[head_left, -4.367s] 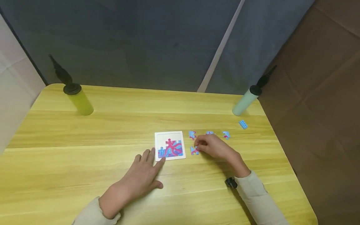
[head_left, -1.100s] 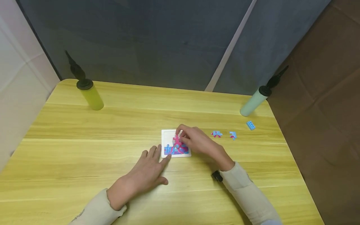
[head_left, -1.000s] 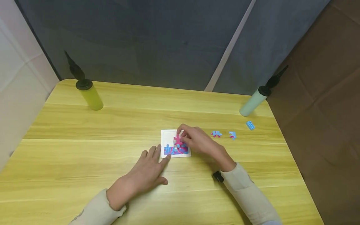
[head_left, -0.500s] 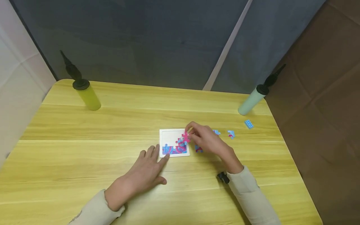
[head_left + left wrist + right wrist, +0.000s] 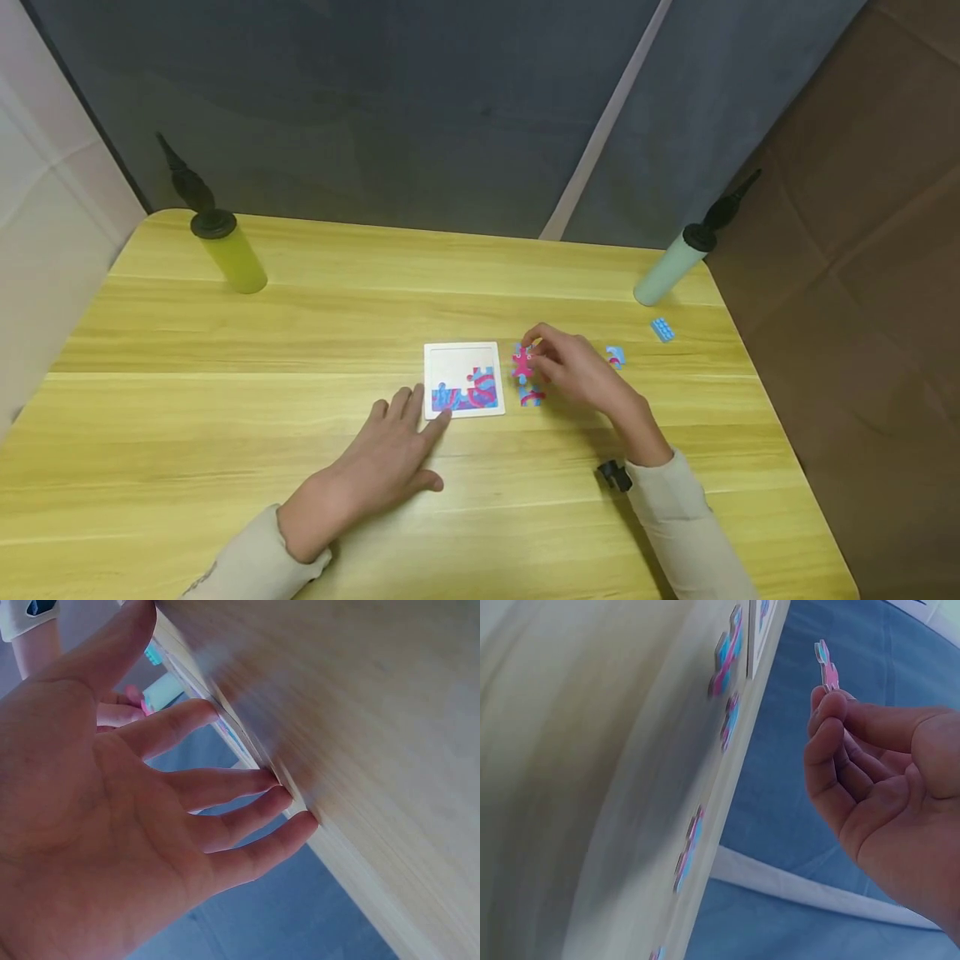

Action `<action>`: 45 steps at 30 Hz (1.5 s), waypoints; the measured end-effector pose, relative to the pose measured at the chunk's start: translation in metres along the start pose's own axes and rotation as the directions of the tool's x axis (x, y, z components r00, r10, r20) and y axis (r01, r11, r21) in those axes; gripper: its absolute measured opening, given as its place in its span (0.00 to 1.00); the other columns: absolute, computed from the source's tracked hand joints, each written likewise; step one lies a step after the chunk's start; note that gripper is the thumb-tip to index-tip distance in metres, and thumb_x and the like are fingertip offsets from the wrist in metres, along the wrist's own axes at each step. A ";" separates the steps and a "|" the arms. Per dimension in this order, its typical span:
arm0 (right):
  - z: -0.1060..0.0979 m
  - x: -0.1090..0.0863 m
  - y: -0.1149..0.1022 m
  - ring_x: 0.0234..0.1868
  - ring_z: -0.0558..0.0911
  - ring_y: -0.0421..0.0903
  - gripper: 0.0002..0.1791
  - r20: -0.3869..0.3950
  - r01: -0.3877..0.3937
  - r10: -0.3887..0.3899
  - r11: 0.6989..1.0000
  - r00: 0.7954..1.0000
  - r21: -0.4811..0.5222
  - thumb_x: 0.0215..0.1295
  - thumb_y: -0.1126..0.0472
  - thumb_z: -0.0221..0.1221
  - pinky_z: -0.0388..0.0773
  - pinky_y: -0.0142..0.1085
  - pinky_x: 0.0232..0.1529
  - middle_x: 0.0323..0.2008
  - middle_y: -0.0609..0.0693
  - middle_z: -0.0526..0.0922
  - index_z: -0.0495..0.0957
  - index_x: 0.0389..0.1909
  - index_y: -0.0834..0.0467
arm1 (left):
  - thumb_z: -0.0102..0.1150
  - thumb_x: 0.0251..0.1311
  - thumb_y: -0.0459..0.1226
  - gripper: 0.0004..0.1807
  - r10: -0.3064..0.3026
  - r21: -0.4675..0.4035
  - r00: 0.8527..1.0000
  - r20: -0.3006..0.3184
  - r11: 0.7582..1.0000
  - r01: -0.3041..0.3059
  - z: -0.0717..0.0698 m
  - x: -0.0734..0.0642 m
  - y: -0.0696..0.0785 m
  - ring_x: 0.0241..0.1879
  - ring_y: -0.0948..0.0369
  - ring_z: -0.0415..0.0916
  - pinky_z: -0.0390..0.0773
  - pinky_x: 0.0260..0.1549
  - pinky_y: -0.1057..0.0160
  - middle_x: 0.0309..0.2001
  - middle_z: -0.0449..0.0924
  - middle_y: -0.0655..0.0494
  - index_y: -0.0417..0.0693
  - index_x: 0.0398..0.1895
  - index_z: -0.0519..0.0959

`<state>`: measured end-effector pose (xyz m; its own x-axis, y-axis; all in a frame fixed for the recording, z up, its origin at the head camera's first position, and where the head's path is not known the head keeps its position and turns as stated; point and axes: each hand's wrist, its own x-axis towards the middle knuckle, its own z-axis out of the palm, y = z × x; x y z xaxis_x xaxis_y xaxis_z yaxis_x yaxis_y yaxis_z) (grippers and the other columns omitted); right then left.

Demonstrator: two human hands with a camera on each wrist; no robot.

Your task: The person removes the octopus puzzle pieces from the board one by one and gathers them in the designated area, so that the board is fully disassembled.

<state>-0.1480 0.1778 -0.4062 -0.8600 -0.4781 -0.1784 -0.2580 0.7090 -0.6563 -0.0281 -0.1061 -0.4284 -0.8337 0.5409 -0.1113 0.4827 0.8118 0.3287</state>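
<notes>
Between thumb and fingertips my right hand (image 5: 576, 368) pinches a pink octopus-head puzzle piece (image 5: 522, 365). The right wrist view shows this piece (image 5: 828, 669) held up off the table. Just below it in the head view lies a blue-and-pink puzzle piece (image 5: 531, 397); another piece (image 5: 615, 357) lies farther right. More pieces near the right hand are partly hidden by it. The white puzzle frame (image 5: 463, 347) has joined pieces along its bottom and right side, with bare white board above. My left hand (image 5: 375, 471) rests with spread, straight fingers at the frame's lower left edge.
A blue toy brick (image 5: 663, 330) lies at the right, near a pale green hand pump (image 5: 666, 275). At the back left stands a yellow-green pump (image 5: 238, 262). Dark cloth (image 5: 360, 108) hangs behind the wooden table (image 5: 337, 317).
The right hand has lifted the octopus-head piece out of the frame and carried it right, above the loose pieces. The left hand has stayed at the frame's edge.
</notes>
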 end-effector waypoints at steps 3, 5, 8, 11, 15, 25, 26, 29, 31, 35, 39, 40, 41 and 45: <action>-0.002 -0.003 0.006 0.30 0.80 0.44 0.10 -0.016 -0.002 0.001 1.000 1.000 -0.011 0.76 0.63 0.57 0.78 0.36 0.35 0.35 0.51 0.87 0.76 0.54 0.54 | 0.71 0.57 0.56 0.46 -0.003 0.001 1.000 0.007 1.000 0.003 0.000 0.000 0.000 0.71 0.32 0.60 0.67 0.65 0.33 0.73 0.59 0.20 0.41 0.74 0.70; -0.002 -0.005 0.011 0.31 0.81 0.44 0.10 -0.023 -0.010 0.010 1.000 1.000 -0.010 0.76 0.64 0.57 0.78 0.36 0.36 0.36 0.50 0.87 0.76 0.54 0.54 | 0.71 0.58 0.56 0.46 -0.006 -0.001 1.000 0.013 1.000 0.006 0.000 0.000 -0.001 0.71 0.32 0.59 0.66 0.65 0.32 0.73 0.58 0.20 0.41 0.74 0.69; -0.003 -0.009 0.019 0.31 0.81 0.45 0.09 -0.026 -0.029 0.029 1.000 0.999 0.001 0.76 0.64 0.57 0.78 0.36 0.36 0.35 0.51 0.87 0.77 0.54 0.54 | 0.70 0.58 0.56 0.46 -0.009 -0.003 1.000 0.017 1.000 0.009 0.000 0.000 -0.001 0.72 0.32 0.59 0.66 0.66 0.32 0.73 0.58 0.20 0.41 0.75 0.69; -0.006 -0.014 0.026 0.31 0.82 0.47 0.09 -0.032 -0.051 0.051 0.999 0.998 0.008 0.76 0.64 0.57 0.78 0.36 0.36 0.34 0.52 0.87 0.77 0.53 0.54 | 0.71 0.58 0.56 0.46 -0.009 -0.013 1.000 0.014 1.000 0.009 0.000 0.000 0.000 0.72 0.31 0.59 0.65 0.66 0.32 0.74 0.57 0.20 0.41 0.75 0.69; -0.010 -0.021 0.034 0.31 0.81 0.48 0.08 -0.044 -0.069 0.069 0.998 0.997 0.010 0.76 0.64 0.57 0.77 0.36 0.35 0.33 0.53 0.86 0.76 0.52 0.54 | 0.71 0.58 0.55 0.46 -0.017 -0.034 1.000 0.019 0.999 0.017 0.000 0.000 -0.001 0.73 0.31 0.57 0.64 0.67 0.30 0.74 0.56 0.20 0.41 0.75 0.69; -0.016 -0.032 0.049 0.29 0.78 0.47 0.08 -0.061 -0.083 0.083 0.997 0.995 0.001 0.76 0.64 0.57 0.73 0.35 0.33 0.28 0.54 0.82 0.77 0.52 0.54 | 0.71 0.58 0.56 0.47 -0.024 -0.028 0.999 0.035 0.999 0.025 0.000 0.001 -0.001 0.73 0.32 0.57 0.64 0.67 0.31 0.75 0.56 0.20 0.42 0.76 0.68; -0.016 -0.033 0.050 0.29 0.78 0.47 0.08 -0.060 -0.083 0.083 0.997 0.995 -0.002 0.76 0.64 0.58 0.73 0.34 0.32 0.28 0.54 0.82 0.78 0.52 0.55 | 0.71 0.57 0.56 0.47 -0.022 -0.027 0.999 0.035 0.999 0.023 0.000 0.001 -0.001 0.73 0.32 0.57 0.64 0.67 0.31 0.74 0.56 0.20 0.42 0.75 0.68; -0.016 -0.035 0.054 0.28 0.78 0.47 0.09 -0.054 -0.083 0.083 0.997 0.995 -0.005 0.76 0.64 0.58 0.74 0.34 0.32 0.28 0.54 0.83 0.79 0.53 0.56 | 0.71 0.57 0.56 0.47 -0.022 -0.015 0.999 0.033 1.000 0.022 0.000 0.001 -0.001 0.73 0.32 0.58 0.64 0.67 0.32 0.74 0.56 0.20 0.42 0.76 0.68; -0.017 -0.037 0.057 0.28 0.79 0.46 0.10 -0.051 -0.090 0.090 0.996 0.995 -0.012 0.76 0.65 0.57 0.75 0.34 0.33 0.28 0.52 0.84 0.79 0.54 0.57 | 0.71 0.57 0.56 0.47 -0.019 -0.011 0.999 0.030 1.000 0.019 0.000 0.002 -0.001 0.72 0.32 0.58 0.65 0.66 0.32 0.74 0.57 0.20 0.42 0.75 0.68; -0.019 -0.040 0.062 0.29 0.80 0.46 0.10 -0.038 -0.127 0.126 0.992 0.991 -0.019 0.76 0.66 0.57 0.74 0.34 0.32 0.30 0.51 0.85 0.78 0.54 0.59 | 0.71 0.57 0.56 0.47 -0.018 -0.020 0.999 0.031 1.000 0.018 0.000 0.002 -0.001 0.73 0.32 0.58 0.65 0.66 0.32 0.74 0.56 0.20 0.42 0.76 0.68; -0.020 -0.043 0.064 0.30 0.80 0.46 0.07 -0.018 -0.171 0.170 0.985 0.985 -0.030 0.76 0.65 0.57 0.75 0.34 0.32 0.31 0.50 0.85 0.78 0.50 0.60 | 0.71 0.57 0.56 0.47 -0.014 -0.026 0.999 0.029 1.000 0.015 0.000 0.002 -0.001 0.72 0.32 0.58 0.65 0.66 0.32 0.74 0.56 0.20 0.42 0.75 0.68; -0.020 -0.043 0.065 0.30 0.80 0.45 0.06 -0.014 -0.178 0.177 0.983 0.984 -0.034 0.75 0.65 0.58 0.75 0.34 0.32 0.31 0.51 0.85 0.79 0.49 0.61 | 0.71 0.57 0.56 0.47 -0.015 -0.027 0.999 0.029 1.000 0.016 0.000 0.002 -0.001 0.72 0.32 0.58 0.65 0.65 0.32 0.74 0.56 0.20 0.42 0.75 0.68; -0.020 -0.044 0.065 0.30 0.80 0.45 0.06 -0.010 -0.184 0.184 0.982 0.983 -0.038 0.75 0.65 0.58 0.75 0.34 0.32 0.31 0.51 0.85 0.79 0.48 0.61 | 0.71 0.57 0.56 0.47 -0.015 -0.028 0.999 0.029 0.999 0.016 0.000 0.002 -0.001 0.72 0.32 0.58 0.65 0.65 0.32 0.74 0.56 0.20 0.42 0.75 0.68; -0.021 -0.045 0.066 0.29 0.79 0.44 0.04 -0.003 -0.182 0.182 0.982 0.983 -0.054 0.75 0.65 0.59 0.76 0.34 0.32 0.31 0.51 0.85 0.81 0.44 0.61 | 0.71 0.57 0.56 0.47 -0.019 -0.029 0.999 0.030 0.999 0.020 0.000 0.002 -0.001 0.72 0.32 0.58 0.65 0.65 0.32 0.74 0.56 0.20 0.42 0.75 0.68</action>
<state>-0.1352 0.2569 -0.4263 -0.8939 -0.3397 -0.2924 -0.1210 0.8111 -0.5722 -0.0305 -0.1054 -0.4285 -0.8342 0.5318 -0.1457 0.4581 0.8154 0.3539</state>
